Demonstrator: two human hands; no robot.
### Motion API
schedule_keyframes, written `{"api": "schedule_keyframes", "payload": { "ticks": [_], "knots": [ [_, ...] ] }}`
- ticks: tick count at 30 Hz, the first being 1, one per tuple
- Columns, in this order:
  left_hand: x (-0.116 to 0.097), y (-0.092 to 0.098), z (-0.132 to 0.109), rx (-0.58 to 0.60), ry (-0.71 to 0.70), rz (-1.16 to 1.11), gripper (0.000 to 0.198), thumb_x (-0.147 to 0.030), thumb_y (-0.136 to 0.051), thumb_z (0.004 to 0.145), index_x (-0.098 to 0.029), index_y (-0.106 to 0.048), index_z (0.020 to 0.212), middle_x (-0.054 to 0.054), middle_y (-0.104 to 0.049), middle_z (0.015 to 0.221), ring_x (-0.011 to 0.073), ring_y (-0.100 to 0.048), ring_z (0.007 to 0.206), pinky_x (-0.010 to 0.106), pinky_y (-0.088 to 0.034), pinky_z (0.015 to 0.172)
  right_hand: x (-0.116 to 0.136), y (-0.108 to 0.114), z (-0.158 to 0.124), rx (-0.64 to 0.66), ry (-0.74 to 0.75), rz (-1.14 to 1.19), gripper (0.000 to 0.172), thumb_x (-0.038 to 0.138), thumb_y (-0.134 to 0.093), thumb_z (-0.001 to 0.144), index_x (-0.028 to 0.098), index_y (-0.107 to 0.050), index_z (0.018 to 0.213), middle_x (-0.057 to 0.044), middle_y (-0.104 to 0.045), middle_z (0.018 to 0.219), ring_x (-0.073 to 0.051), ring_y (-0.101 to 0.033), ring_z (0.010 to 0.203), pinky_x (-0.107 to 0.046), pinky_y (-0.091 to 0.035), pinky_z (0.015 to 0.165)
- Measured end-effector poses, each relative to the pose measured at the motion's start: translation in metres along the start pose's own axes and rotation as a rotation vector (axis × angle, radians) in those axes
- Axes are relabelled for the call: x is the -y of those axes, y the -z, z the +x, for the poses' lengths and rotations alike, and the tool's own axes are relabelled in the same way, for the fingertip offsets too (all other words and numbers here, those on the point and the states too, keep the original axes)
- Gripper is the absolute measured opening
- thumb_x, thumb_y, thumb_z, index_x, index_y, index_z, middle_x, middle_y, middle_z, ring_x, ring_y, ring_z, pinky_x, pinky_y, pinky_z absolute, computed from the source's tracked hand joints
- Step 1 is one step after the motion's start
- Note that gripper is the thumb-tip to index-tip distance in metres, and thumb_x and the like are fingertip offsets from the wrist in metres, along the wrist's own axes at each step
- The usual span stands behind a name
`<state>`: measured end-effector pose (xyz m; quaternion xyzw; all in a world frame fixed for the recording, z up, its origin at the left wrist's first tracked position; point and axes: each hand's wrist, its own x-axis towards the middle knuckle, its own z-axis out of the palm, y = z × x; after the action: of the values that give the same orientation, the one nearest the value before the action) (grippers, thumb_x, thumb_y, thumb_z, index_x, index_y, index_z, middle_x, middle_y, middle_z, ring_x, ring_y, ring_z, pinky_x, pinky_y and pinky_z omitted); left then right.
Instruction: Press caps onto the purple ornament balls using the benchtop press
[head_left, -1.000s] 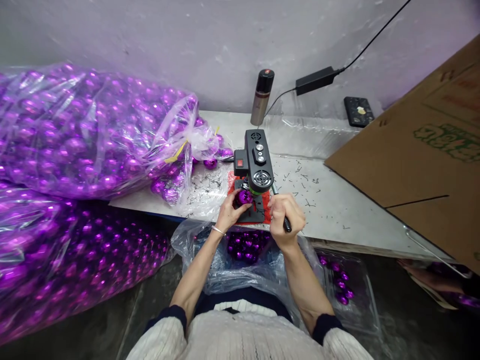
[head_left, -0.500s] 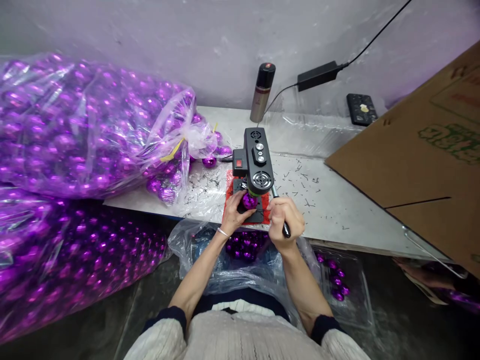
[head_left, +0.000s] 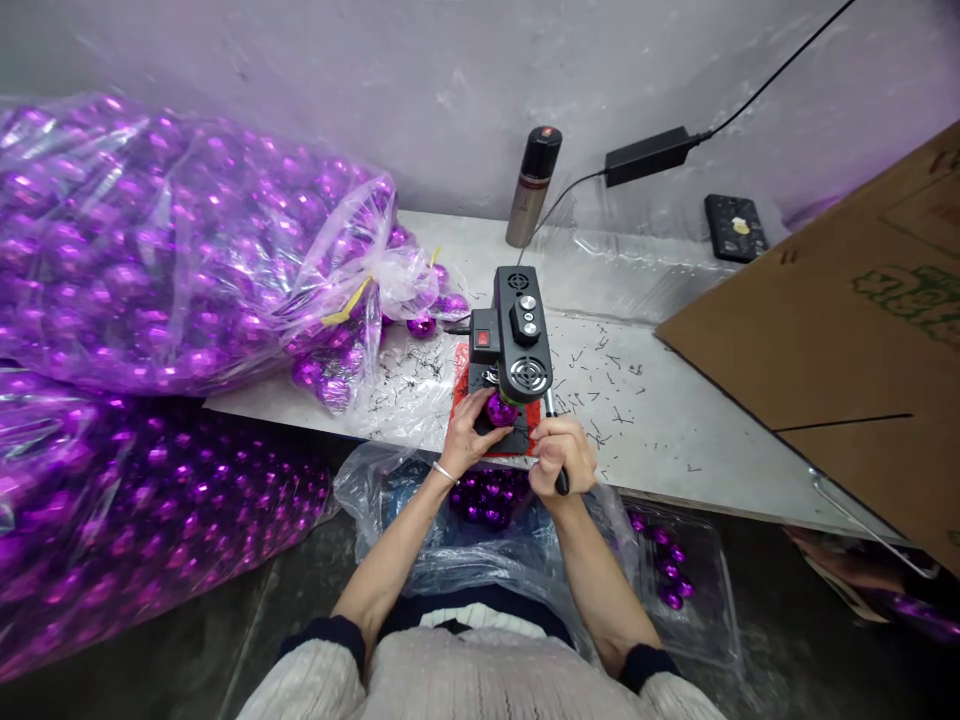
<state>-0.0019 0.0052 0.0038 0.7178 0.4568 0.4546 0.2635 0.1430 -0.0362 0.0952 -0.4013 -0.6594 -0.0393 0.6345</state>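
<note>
The wall (head_left: 300, 80) was pale gray, with a bit of purple and some small marks on it. A long white table (head_left: 652, 430) stood right by the wall. Down low, the floor (head_left: 300, 570) was dark gray, and a thin line (head_left: 247, 640) ran across it on the left. Soft, pale light fell on the wall and the table, but it was darker down by the floor.

Ball (head_left: 500, 410) near the worktop's (head_left: 675, 430) front edge: partly hidden beneath the machine head (head_left: 528, 345). Carton (head_left: 817, 370) at right end: cut off.
</note>
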Motion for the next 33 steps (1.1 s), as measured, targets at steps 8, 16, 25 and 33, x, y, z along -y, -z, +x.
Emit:
{"api": "schedule_keyframes", "payload": {
  "ticks": [8, 16, 25, 33],
  "knots": [
    [-0.001, 0.001, -0.001, 0.002, 0.018, 0.002, 0.063, -0.047, -0.080, 0.082, -0.020, -0.060, 0.136, 0.014, -0.069, 0.132, 0.0303, -0.065, 0.124, 0.050, -0.052, 0.108, -0.011, -0.007, -0.013, -0.051, 0.034, 0.027, 0.025, 0.023, -0.043, 0.098, 0.024, -0.053, 0.074, 0.000, -0.062, 0.072, -0.015, -0.058, 0.060, -0.033, -0.050, 0.060],
    [0.000, 0.000, -0.001, -0.009, 0.013, 0.000, 0.063, -0.045, -0.082, 0.081, -0.019, -0.060, 0.135, 0.015, -0.069, 0.131, 0.0308, -0.066, 0.124, 0.050, -0.053, 0.107, -0.017, -0.010, -0.016, -0.070, 0.082, 0.014, 0.027, 0.024, -0.041, 0.099, 0.024, -0.050, 0.074, 0.001, -0.061, 0.071, -0.013, -0.056, 0.057, -0.032, -0.048, 0.059],
    [0.001, -0.002, -0.001, -0.023, 0.003, -0.010, 0.064, -0.048, -0.081, 0.081, -0.019, -0.061, 0.134, 0.016, -0.069, 0.131, 0.0311, -0.066, 0.124, 0.051, -0.053, 0.107, -0.016, -0.008, -0.014, -0.047, 0.098, 0.032, 0.027, 0.023, -0.041, 0.100, 0.023, -0.050, 0.075, 0.001, -0.060, 0.073, -0.012, -0.055, 0.058, -0.031, -0.048, 0.061],
    [0.002, -0.002, 0.000, -0.029, -0.001, -0.020, 0.063, -0.046, -0.082, 0.081, -0.020, -0.061, 0.135, 0.015, -0.070, 0.131, 0.0304, -0.067, 0.123, 0.051, -0.054, 0.106, -0.019, -0.011, -0.020, -0.068, 0.079, 0.027, 0.026, 0.023, -0.041, 0.099, 0.023, -0.050, 0.074, 0.001, -0.061, 0.073, -0.014, -0.056, 0.060, -0.035, -0.049, 0.066]
  ]
}}
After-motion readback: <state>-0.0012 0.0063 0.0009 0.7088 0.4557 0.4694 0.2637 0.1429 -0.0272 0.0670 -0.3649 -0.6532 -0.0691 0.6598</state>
